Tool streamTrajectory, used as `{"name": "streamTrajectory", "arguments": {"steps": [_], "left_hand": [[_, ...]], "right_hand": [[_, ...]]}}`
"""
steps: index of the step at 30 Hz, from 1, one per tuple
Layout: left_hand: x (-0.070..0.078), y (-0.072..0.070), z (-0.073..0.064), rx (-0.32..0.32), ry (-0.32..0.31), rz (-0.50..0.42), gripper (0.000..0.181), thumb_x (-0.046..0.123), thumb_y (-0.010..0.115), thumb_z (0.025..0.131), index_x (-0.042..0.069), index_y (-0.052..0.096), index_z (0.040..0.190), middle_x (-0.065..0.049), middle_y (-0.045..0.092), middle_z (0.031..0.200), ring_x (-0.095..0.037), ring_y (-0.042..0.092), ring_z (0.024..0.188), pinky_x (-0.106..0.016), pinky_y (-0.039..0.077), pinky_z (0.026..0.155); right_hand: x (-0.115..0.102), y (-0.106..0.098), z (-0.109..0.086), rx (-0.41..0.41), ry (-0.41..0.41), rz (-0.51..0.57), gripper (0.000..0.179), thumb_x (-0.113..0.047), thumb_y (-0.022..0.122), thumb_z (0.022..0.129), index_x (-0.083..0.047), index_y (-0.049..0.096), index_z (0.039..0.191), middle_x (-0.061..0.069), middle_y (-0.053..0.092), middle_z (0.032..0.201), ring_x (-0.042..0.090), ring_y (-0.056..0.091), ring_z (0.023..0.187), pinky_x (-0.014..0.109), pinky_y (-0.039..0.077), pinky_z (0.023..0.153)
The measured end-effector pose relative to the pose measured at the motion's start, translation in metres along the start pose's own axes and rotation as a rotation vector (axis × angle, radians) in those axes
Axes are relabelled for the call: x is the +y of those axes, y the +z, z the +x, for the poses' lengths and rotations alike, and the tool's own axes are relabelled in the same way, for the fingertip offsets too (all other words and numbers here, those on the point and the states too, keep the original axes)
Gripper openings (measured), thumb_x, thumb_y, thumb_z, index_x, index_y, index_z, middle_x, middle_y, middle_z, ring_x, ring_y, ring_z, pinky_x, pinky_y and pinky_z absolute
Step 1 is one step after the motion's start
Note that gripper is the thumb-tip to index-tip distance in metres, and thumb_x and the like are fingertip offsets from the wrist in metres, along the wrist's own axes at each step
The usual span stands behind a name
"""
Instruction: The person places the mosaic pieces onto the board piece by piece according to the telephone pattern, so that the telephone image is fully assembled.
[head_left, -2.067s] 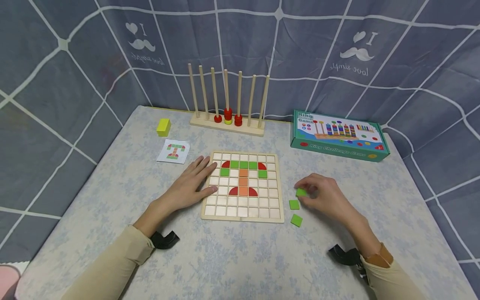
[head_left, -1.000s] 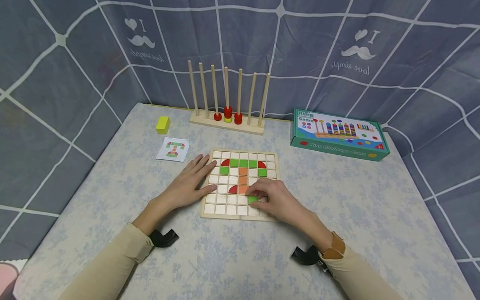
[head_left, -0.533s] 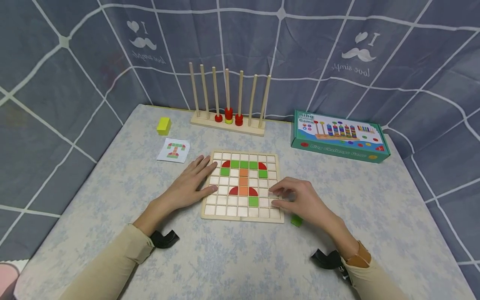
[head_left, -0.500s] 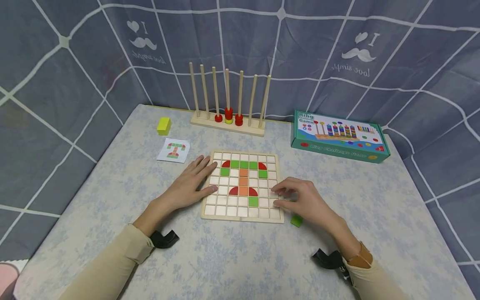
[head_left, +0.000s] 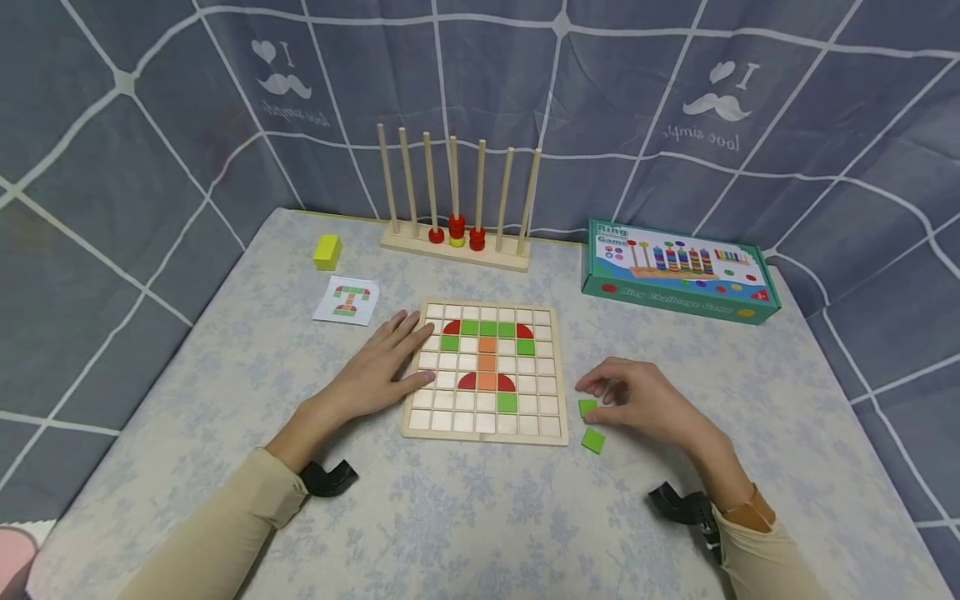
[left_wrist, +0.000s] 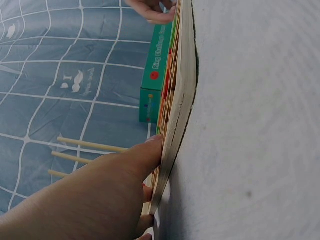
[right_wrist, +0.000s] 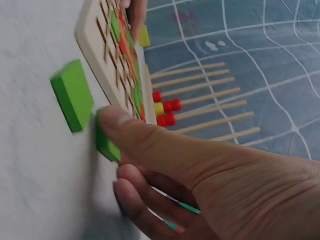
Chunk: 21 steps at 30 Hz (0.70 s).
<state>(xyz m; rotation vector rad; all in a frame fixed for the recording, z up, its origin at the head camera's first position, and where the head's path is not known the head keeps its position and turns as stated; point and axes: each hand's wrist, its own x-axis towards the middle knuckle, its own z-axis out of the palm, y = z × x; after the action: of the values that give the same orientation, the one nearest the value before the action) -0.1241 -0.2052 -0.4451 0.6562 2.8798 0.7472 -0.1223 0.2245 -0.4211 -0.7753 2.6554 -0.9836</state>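
The right hand (head_left: 645, 404) is over a green square tile (head_left: 587, 407) on the table, its thumb right at the tile's edge and its other fingers curved close above the far side. A second green tile (head_left: 593, 440) lies nearer the front. The left hand (head_left: 378, 367) rests flat with fingertips and thumb on the left edge of a wooden grid board (head_left: 485, 438). On the board, green, orange and red pieces form a mushroom-like pattern, with one green tile (head_left: 507, 402) under the right red piece (head_left: 506, 382). The thumb covers part of the nearer tile in the right wrist view.
A printed pattern card (head_left: 347, 302) and a yellow block (head_left: 327, 252) lie at the back left. Behind the board stands a wooden peg rack (head_left: 453, 250) with red and yellow rings. A green game box (head_left: 678, 275) sits at the back right.
The right hand took a green tile from the table's right side and set it on the board below the right red piece. It has since moved back right over another tile. The left hand stays put.
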Motion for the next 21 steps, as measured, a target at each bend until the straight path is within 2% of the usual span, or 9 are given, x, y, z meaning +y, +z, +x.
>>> {"name": "streamTrajectory", "arguments": {"steps": [6,14,21], "left_hand": [[0.000,0.000,0.000,0.004,0.003,-0.003,0.081,0.047,0.065,0.103,0.014,0.029,0.168,-0.014,0.015,0.177,-0.037,0.005,0.165,-0.061,0.013,0.131],[0.000,-0.001,0.000,0.007,0.007,-0.006,0.081,0.047,0.065,0.103,0.013,0.030,0.168,-0.015,0.015,0.177,-0.037,0.006,0.165,-0.061,0.013,0.131],[0.001,0.000,0.000,0.008,0.008,-0.011,0.081,0.047,0.065,0.103,0.013,0.031,0.168,-0.015,0.016,0.177,-0.037,0.007,0.165,-0.062,0.013,0.130]], "right_hand": [[0.004,-0.002,-0.001,-0.012,-0.029,0.011,0.028,-0.011,0.092,0.082,-0.015,0.080,0.106,-0.006,0.071,0.095,0.013,0.064,0.082,0.027,0.057,0.073],[0.005,0.004,0.001,0.042,-0.082,0.010,0.026,-0.013,0.093,0.082,-0.020,0.078,0.103,-0.006,0.069,0.090,0.013,0.063,0.078,0.027,0.055,0.068],[-0.008,0.017,0.009,0.084,-0.147,0.078,0.026,-0.016,0.092,0.084,-0.020,0.078,0.105,-0.006,0.070,0.092,0.013,0.064,0.079,0.029,0.056,0.069]]}}
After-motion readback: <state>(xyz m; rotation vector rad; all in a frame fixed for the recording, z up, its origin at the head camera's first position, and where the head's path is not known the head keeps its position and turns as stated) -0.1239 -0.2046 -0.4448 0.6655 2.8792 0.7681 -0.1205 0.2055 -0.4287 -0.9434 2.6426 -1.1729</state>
